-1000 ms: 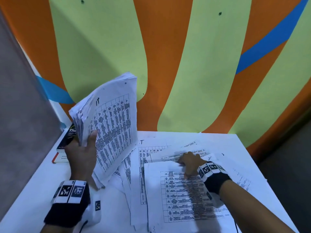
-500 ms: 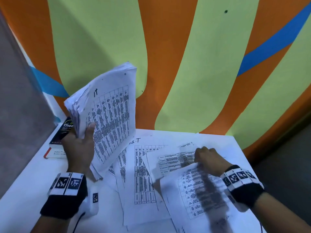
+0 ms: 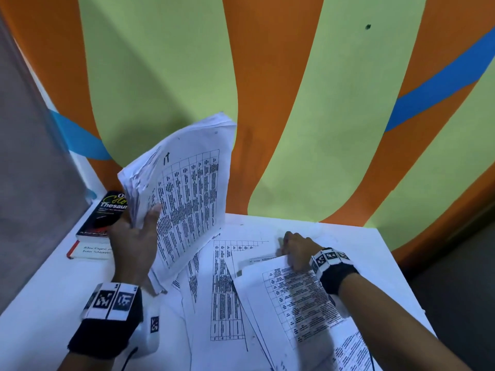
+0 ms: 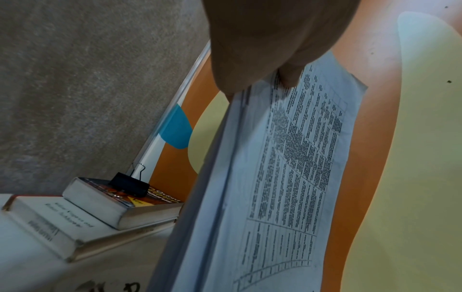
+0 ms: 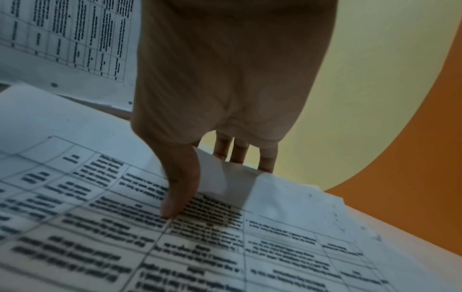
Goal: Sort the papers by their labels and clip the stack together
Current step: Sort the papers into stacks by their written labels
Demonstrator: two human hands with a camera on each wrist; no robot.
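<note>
My left hand [image 3: 136, 231] grips a thick stack of printed papers [image 3: 187, 194], held upright above the table's left side; its top sheet carries a handwritten "IT". The left wrist view shows the same stack [image 4: 275, 177] edge-on with my thumb on its face. My right hand [image 3: 296, 250] pinches the far edge of a loose table-printed sheet [image 3: 297, 298] lying on the table; in the right wrist view the thumb [image 5: 178, 189] sits on top of this sheet [image 5: 175, 247] and the fingers curl under its edge. A black binder clip [image 4: 130, 185] rests on a book.
More loose sheets [image 3: 222, 290] lie overlapped on the white table [image 3: 40, 311]. Two stacked books [image 3: 101, 223] sit at the back left corner by a grey wall. A painted orange, green and blue wall stands right behind the table. The table's right edge [image 3: 401, 277] drops off.
My right hand slid the loose sheet to the right and toward the table's far side, and now holds its far edge lifted. The left hand keeps the stack upright, almost unmoved.
</note>
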